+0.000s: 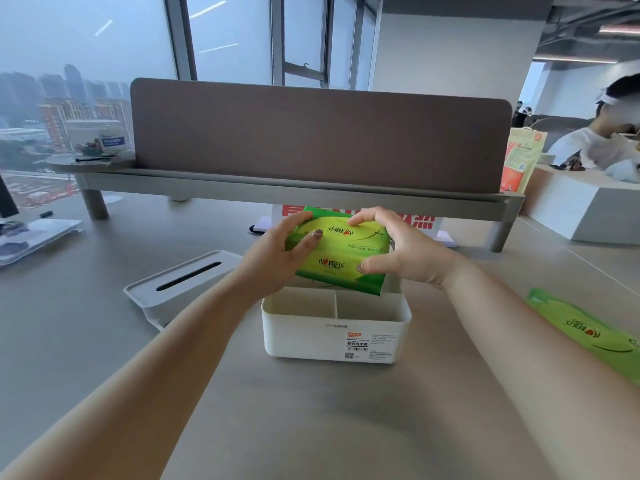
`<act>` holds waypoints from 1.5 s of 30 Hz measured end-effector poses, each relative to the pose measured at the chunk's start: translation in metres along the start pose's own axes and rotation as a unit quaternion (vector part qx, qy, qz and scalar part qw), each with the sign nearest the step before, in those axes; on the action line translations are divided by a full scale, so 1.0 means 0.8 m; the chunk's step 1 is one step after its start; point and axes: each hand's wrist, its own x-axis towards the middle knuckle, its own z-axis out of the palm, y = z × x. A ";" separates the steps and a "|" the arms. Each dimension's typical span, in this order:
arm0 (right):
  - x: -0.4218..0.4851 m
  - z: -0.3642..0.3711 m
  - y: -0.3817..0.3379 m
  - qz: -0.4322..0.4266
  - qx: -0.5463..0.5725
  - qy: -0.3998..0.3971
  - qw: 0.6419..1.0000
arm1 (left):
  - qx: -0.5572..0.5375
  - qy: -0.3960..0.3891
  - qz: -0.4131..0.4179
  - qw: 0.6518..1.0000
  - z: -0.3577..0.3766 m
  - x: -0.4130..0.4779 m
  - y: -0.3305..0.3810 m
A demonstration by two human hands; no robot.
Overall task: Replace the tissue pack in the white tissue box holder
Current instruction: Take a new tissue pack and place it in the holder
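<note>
A green tissue pack (341, 252) is held tilted just above the back part of the open white tissue box holder (334, 336). My left hand (277, 258) grips its left end, and my right hand (405, 254) grips its right end. The holder stands lidless on the desk, its two front compartments showing bare. Its white lid (183, 282), with a dark slot, lies on the desk to the left. A flat green tissue wrapper (588, 336) lies at the right.
A brown divider panel (318, 140) on a raised shelf (298, 190) closes off the back of the desk. A red-and-white item (429, 221) sits under the shelf behind the holder. An orange bag (521, 157) and a seated person (602, 140) are at the far right.
</note>
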 end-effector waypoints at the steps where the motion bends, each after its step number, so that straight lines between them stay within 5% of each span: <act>1: -0.001 -0.001 0.000 -0.008 -0.019 0.009 1.000 | 0.034 0.004 0.008 0.999 0.001 -0.001 -0.001; 8: -0.006 0.005 0.020 0.003 -0.047 0.019 0.999 | 0.265 -0.013 0.022 0.964 0.006 -0.015 -0.012; 17: -0.005 0.024 0.015 -0.018 -0.148 0.020 0.989 | 0.387 -0.008 0.028 0.921 0.003 -0.027 -0.016; 21: -0.005 0.036 0.005 -0.043 -0.275 0.014 0.960 | 0.366 -0.028 -0.002 0.930 0.002 -0.025 -0.025; 25: -0.006 0.042 -0.001 -0.035 -0.311 0.004 0.950 | 0.209 0.078 -0.012 0.975 -0.016 -0.026 -0.042; 28: -0.005 0.043 -0.002 -0.023 -0.318 0.003 0.948 | 0.261 0.115 -0.112 0.952 -0.043 -0.030 -0.065; 33: -0.004 0.049 -0.002 -0.030 -0.312 0.022 0.949 | 0.440 0.014 -0.245 0.864 -0.072 -0.055 -0.102; 45: -0.013 0.055 0.001 -0.027 -0.265 0.102 0.958 | 0.374 0.110 -0.216 0.895 -0.076 -0.065 -0.115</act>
